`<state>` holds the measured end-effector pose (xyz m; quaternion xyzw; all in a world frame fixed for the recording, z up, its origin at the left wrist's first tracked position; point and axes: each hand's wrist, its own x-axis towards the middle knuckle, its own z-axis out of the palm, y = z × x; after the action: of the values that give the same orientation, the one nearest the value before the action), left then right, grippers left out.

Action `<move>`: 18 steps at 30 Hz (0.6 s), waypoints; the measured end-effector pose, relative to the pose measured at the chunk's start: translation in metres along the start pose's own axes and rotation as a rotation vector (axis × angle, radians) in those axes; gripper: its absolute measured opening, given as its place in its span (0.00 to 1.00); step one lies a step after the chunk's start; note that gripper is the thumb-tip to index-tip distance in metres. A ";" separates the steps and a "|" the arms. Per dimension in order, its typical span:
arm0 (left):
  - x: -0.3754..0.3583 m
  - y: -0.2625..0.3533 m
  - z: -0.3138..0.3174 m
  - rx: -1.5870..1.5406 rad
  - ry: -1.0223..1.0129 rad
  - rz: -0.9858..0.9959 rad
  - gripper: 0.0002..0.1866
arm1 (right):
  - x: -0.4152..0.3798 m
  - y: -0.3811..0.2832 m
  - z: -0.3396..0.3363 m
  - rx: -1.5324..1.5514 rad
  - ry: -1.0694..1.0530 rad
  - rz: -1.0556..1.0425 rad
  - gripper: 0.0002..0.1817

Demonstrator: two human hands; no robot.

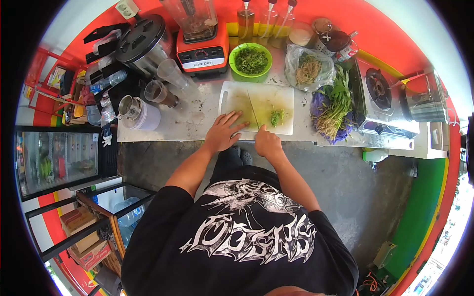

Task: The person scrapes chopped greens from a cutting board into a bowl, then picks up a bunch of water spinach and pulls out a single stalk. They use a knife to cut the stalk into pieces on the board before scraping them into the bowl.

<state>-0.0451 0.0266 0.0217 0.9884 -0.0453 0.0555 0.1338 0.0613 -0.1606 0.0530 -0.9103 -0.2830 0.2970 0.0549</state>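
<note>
On the steel counter lies a white cutting board (284, 93) with a greenish stain in its middle. My left hand (224, 130) rests on the board's lower left part, fingers spread, holding nothing. At the board's front edge my right hand (268, 143) is closed around the handle of a knife, which is mostly hidden. The thin knife blade (253, 106) points away from me across the board. Right of the blade is a small heap of cut green leaves (277, 117). Behind the board, a bright green bowl (250, 74) holds chopped greens (251, 60).
A bundle of leafy stems with roots (335, 108) lies right of the board, below a plastic bag (307, 66) of roots. A gas stove (380, 93) stands further right. An orange blender (202, 54), a plastic cup (160, 92) and a white container (143, 116) are left.
</note>
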 end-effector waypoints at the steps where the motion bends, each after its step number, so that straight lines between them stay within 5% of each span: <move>1: 0.000 0.000 0.000 0.009 -0.005 -0.004 0.28 | 0.002 0.002 0.002 -0.001 0.003 0.004 0.20; 18: 0.003 0.001 -0.004 -0.005 -0.028 -0.008 0.28 | -0.005 -0.007 -0.021 -0.041 -0.026 -0.024 0.19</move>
<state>-0.0427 0.0262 0.0263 0.9889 -0.0435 0.0412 0.1361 0.0671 -0.1561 0.0748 -0.9038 -0.3008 0.3022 0.0362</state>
